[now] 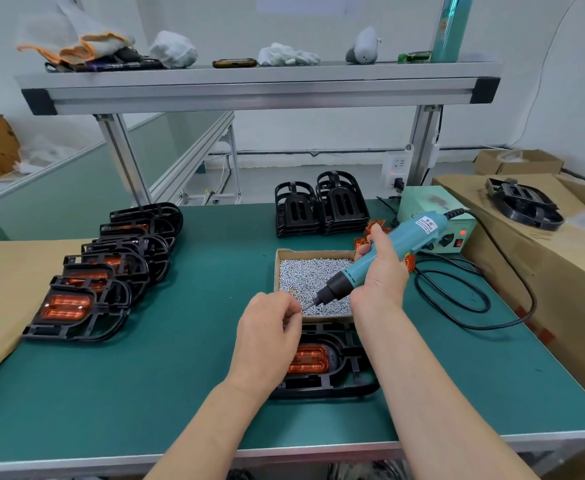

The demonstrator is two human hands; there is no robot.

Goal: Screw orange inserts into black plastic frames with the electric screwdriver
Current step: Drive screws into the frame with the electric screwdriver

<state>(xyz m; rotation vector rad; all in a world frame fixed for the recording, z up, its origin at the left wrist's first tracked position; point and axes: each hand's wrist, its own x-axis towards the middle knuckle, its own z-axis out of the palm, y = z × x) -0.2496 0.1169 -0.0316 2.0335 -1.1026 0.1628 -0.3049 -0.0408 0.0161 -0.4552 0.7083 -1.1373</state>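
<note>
Progress check: a row of finished frames (86, 296) lies overlapped down the left side of the green bench (180, 375), each with its orange piece already in. At the back, a stack of bare black frames (322, 209) is waiting. A few loose orange inserts (374, 226) sit just beside it, peeking out behind the right hand (381, 275). So it's mid-batch by my guess, with plenty left to do.

The one being worked on is a black frame (346, 382) lying flat near the front edge, partly under the hands. Its orange insert (310, 362) is seated in it. Can't tell if any of its screws are in yet.

The right hand is wrapped round the teal electric screwdriver (388, 251), bit angled down over the near side of the tray. The left hand (266, 337) has its fingers curled and the tips pinched right at the bit. It looks like it has one screw (300, 310), tiny as it is, so probably loading the bit.

Containers: the shallow cardboard tray (277, 271) just behind the frame is loaded with small silver screws (304, 275). The big carton (464, 192) on the right has a spare frame (523, 206) resting on top, and what's inside is hidden.
</note>
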